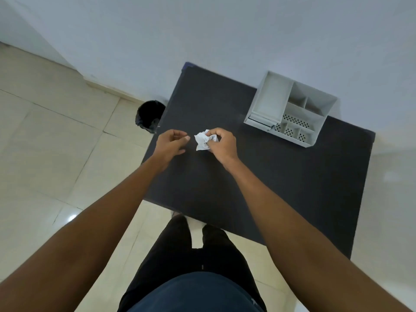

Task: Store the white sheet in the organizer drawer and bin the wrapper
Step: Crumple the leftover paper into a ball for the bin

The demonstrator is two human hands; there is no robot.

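A crumpled white paper (201,141) is held just above the dark table (258,176), pinched in my right hand (221,144). My left hand (172,144) hovers a short way to the paper's left, fingers curled and apart, holding nothing. At the table's far right corner stands a white desk organizer (290,109) with several compartments and a shallow drawer part at its front left. Whether the crumpled piece is the sheet or the wrapper, I cannot tell.
A black waste bin (149,115) with a dark liner stands on the tiled floor beside the table's left edge. A pale wall runs behind the table. My legs are at the table's near edge.
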